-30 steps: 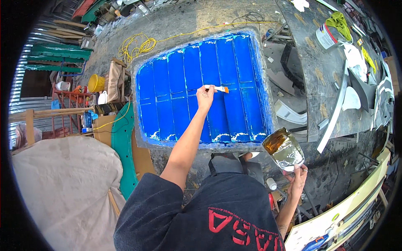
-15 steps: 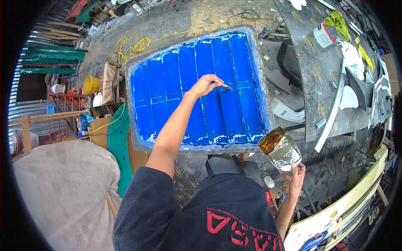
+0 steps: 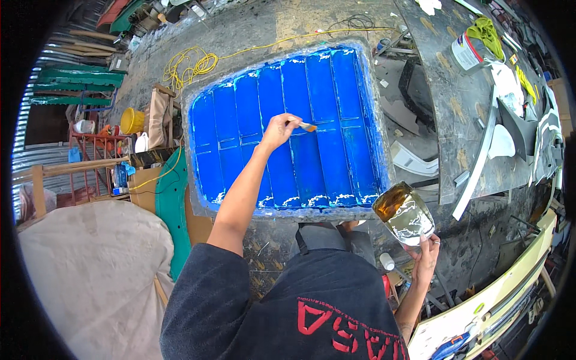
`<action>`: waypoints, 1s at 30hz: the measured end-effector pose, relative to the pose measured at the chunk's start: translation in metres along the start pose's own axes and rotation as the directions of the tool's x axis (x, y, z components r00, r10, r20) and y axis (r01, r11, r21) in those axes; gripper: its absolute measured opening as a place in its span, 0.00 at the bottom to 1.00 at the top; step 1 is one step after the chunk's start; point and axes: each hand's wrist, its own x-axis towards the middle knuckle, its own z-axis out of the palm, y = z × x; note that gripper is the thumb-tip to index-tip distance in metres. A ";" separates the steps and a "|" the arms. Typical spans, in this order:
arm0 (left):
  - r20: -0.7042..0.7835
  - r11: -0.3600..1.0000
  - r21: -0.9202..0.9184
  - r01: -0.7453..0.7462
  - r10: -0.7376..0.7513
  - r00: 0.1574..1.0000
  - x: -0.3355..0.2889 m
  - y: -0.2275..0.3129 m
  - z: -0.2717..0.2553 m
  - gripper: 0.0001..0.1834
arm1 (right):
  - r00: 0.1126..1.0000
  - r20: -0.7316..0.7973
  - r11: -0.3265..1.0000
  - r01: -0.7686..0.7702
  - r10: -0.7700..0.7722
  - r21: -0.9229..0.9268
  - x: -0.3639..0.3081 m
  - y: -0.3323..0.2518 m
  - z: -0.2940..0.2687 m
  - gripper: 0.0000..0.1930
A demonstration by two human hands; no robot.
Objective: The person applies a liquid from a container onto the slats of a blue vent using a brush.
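A large blue ribbed panel [image 3: 276, 171], with raised edges and whitish streaks along its ends, lies in front of me. Over its middle, my left hand [image 3: 278, 130] is closed round a small paintbrush [image 3: 308, 127], the bristles pointing right. Whether the bristles touch the blue surface I cannot tell. Off the panel's near right corner, my right hand [image 3: 425, 255] grips a clear plastic container [image 3: 408, 219] by its near end. The container is tilted and has amber liquid toward its far end.
A coiled yellow cord [image 3: 192, 63] trails across the floor behind the panel. To the right stand a dark board [image 3: 432, 78] and a white bucket [image 3: 466, 53] with a green cloth. A beige cover [image 3: 96, 270] and a curved green piece [image 3: 172, 210] are at left.
My left hand has shifted a little to the left and slightly down over the panel with the brush. My right hand and the container have stayed nearly where they were.
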 end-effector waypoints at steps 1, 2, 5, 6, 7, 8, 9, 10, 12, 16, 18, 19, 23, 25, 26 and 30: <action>-0.078 0.991 -0.062 0.122 -0.127 0.989 -0.004 -0.006 -0.003 0.08 | 1.000 0.007 1.000 0.003 -0.003 0.006 -0.001 -0.003 0.002 0.23; -0.083 0.990 -0.060 0.124 -0.128 0.988 -0.005 -0.011 -0.002 0.08 | 1.000 0.014 1.000 0.006 -0.006 0.012 -0.001 -0.005 0.004 0.23; -0.312 0.986 0.159 -0.049 0.098 0.945 -0.008 0.012 0.008 0.08 | 1.000 0.016 1.000 0.024 -0.024 -0.020 -0.001 -0.004 0.004 0.23; -0.264 0.929 0.307 -0.208 0.293 0.919 -0.013 0.019 0.014 0.11 | 1.000 0.020 0.999 0.025 -0.024 -0.022 -0.001 -0.004 0.004 0.23; -0.182 0.925 0.311 -0.219 0.284 0.941 -0.020 0.020 0.021 0.12 | 0.999 0.025 1.000 0.021 -0.021 -0.016 0.000 -0.003 0.004 0.23; -0.099 0.921 0.314 -0.230 0.272 0.957 -0.029 0.021 0.026 0.14 | 0.999 0.029 1.000 0.018 -0.017 -0.011 0.001 -0.003 0.004 0.23; -0.059 0.880 0.390 -0.272 0.319 0.946 -0.041 0.009 0.028 0.18 | 0.999 0.044 1.000 0.022 -0.021 -0.011 0.002 -0.002 0.004 0.23; -0.056 0.876 0.401 -0.268 0.316 0.947 -0.050 0.015 0.033 0.16 | 0.999 0.043 1.000 0.026 -0.025 -0.014 0.004 0.001 0.002 0.22; 0.068 0.894 0.391 -0.218 0.208 0.976 -0.057 0.021 0.029 0.14 | 0.999 0.041 0.999 0.028 -0.028 -0.015 0.005 0.003 -0.002 0.22; 0.255 0.969 0.181 -0.170 0.121 0.959 -0.033 0.027 -0.002 0.09 | 0.999 0.033 0.999 0.028 -0.028 -0.022 0.005 0.001 -0.002 0.22; 0.294 0.996 -0.003 -0.094 0.091 0.951 -0.013 0.016 -0.011 0.09 | 0.999 0.034 0.999 0.027 -0.026 -0.035 0.005 0.000 0.001 0.22; 0.267 0.990 -0.063 -0.125 0.137 0.954 -0.001 0.008 -0.011 0.09 | 0.999 0.041 0.999 0.032 -0.031 -0.023 0.005 -0.001 0.002 0.22; -0.007 1.000 0.016 0.005 -0.005 1.000 0.015 -0.004 -0.002 0.09 | 0.998 0.056 0.999 0.028 -0.027 -0.026 0.004 -0.002 0.002 0.23; -0.200 1.000 0.019 -0.011 0.014 0.980 -0.003 0.000 0.019 0.09 | 0.999 0.046 0.999 0.028 -0.027 -0.030 0.006 -0.002 0.002 0.23; -0.386 0.999 0.034 -0.022 0.034 0.922 -0.013 0.004 0.031 0.08 | 0.999 0.040 0.999 0.023 -0.022 -0.027 0.006 -0.002 0.002 0.23; -0.416 0.994 0.091 -0.067 0.099 0.904 -0.056 0.009 0.063 0.08 | 0.998 0.061 0.999 0.032 -0.029 -0.041 0.008 -0.005 0.010 0.24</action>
